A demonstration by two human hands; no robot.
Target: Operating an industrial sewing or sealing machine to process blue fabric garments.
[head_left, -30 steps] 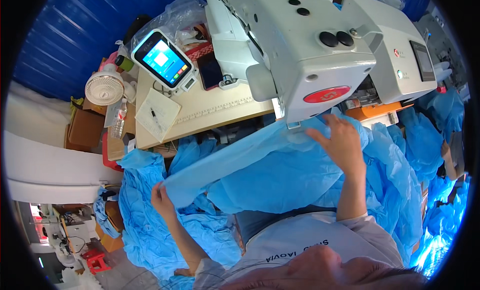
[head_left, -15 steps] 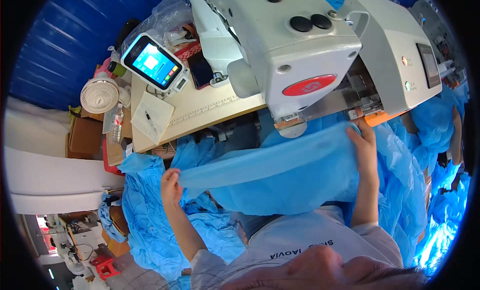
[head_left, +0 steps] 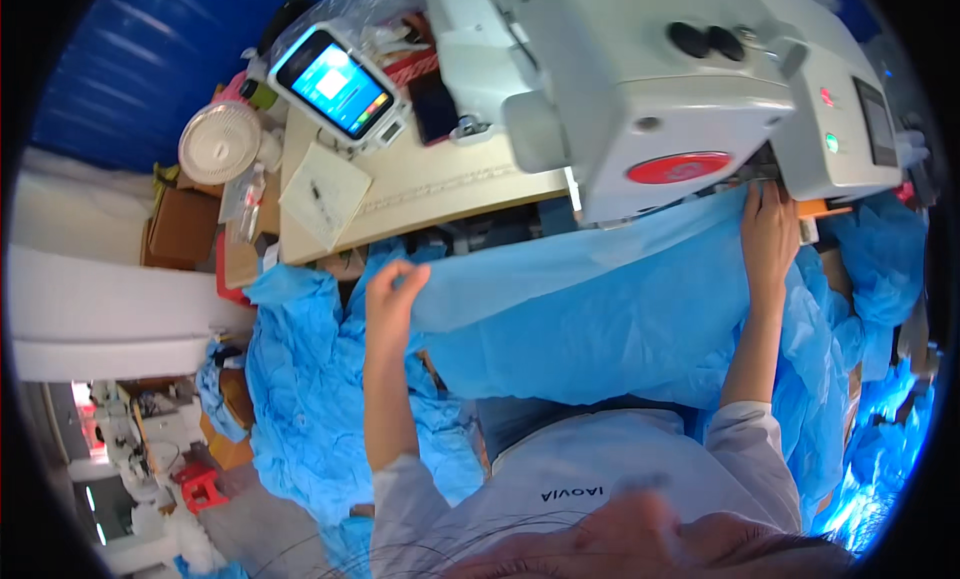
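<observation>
A thin light-blue sheet of fabric (head_left: pixel 590 329) is stretched between my two hands, its upper edge folded over in a strip. My left hand (head_left: pixel 392 299) pinches the left end of that strip, beyond the front of the worktable. At the other end, my right hand (head_left: pixel 768 229) grips the same edge close to the orange plate of the white sewing machine (head_left: pixel 690 119). The machine head overhangs the fabric's top edge, so the stitching area is mostly hidden.
A pale worktable (head_left: pixel 440 184) with a ruler strip carries a lit touchscreen (head_left: pixel 335 84), a phone (head_left: pixel 434 109) and a notepad with a pen (head_left: pixel 325 194). A small fan (head_left: pixel 218 142) stands at left. Crumpled blue fabric (head_left: pixel 310 379) hangs below the table; more lies at right.
Both hands have moved up, carrying the fabric's folded edge to the machine head. My left hand has also shifted right, and my right hand now reaches right beside the orange plate.
</observation>
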